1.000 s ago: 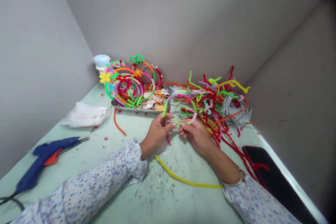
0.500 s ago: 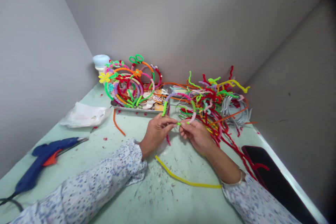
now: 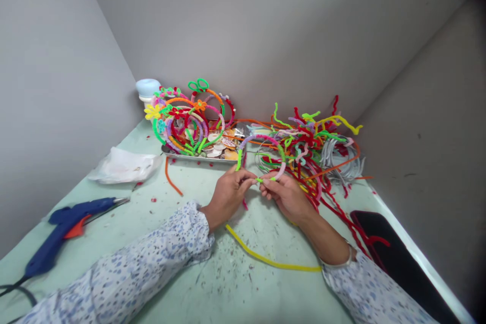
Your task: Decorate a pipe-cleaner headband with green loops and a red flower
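A headband (image 3: 261, 138) wrapped in purple, pink, green and pale pink fuzzy stem arches up beyond my hands. My right hand (image 3: 284, 193) pinches its lower right end, where bright green stem shows at the fingertips. My left hand (image 3: 228, 193) is closed, its thumb and forefinger pressed together beside that green tip, with the headband's green left end just above its knuckles. Between the two hands the fingertips nearly meet. A yellow stem (image 3: 271, 263) lies on the table below them.
Finished headbands (image 3: 190, 121) stand on a metal tray (image 3: 201, 158) of shells. Loose stems (image 3: 307, 136) and grey hoops (image 3: 339, 157) pile at right. A phone (image 3: 398, 258), a glue gun (image 3: 64, 228), a plastic bag (image 3: 123, 166) and a pale blue-lidded container (image 3: 148, 87) surround the work area.
My left fingertips have drawn slightly left from the green tip. My right hand keeps its pinch, and the headband is almost unmoved. The whole view has shifted a little.
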Motion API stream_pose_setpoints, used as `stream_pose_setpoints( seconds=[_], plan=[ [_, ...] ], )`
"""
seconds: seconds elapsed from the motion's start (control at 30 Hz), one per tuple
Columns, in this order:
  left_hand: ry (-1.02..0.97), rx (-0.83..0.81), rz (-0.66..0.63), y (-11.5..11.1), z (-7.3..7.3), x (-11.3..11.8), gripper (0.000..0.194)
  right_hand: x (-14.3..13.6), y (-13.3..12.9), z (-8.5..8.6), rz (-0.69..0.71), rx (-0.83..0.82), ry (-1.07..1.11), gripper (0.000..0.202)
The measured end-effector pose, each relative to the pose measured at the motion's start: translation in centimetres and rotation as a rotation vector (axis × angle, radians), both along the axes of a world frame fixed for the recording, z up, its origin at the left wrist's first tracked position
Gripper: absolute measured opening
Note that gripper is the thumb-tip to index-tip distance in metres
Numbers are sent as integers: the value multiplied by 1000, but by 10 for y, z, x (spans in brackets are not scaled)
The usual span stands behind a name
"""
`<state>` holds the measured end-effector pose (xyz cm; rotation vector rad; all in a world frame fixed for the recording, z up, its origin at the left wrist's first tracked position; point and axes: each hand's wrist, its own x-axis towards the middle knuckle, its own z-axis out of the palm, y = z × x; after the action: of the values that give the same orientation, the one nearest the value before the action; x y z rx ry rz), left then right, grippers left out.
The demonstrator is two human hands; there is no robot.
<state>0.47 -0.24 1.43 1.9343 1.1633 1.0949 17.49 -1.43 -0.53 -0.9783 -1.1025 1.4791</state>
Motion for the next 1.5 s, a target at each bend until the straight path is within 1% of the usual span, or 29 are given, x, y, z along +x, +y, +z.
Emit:
stream_pose_setpoints(
  seconds=[0.1, 0.23, 0.4, 0.63, 0.9, 1.2, 1.5],
  plan=[
    [31, -35, -12, 3, -3, 0, 18, 0, 0, -1, -22, 16, -17, 17],
    [48, -68, -39, 6, -6, -1, 20, -1, 0, 0, -46, -2, 11, 16],
    [106, -31, -51, 6, -3, -2, 23, -2, 0, -1, -53, -19, 52, 15],
    [251, -27, -45, 4, 1, -2, 25, -1, 0, -3, -38, -13, 61, 14],
    [320, -36, -72, 3, 4, -2, 27, 0, 1, -3, -31, -17, 55, 11],
    [260, -109, -136, 7, -1, -4, 25, 0, 0, -2, -19, -7, 44, 11],
    [79, -228, -166, 8, -8, -3, 26, -1, 0, -2, -23, -10, 54, 11]
  ],
)
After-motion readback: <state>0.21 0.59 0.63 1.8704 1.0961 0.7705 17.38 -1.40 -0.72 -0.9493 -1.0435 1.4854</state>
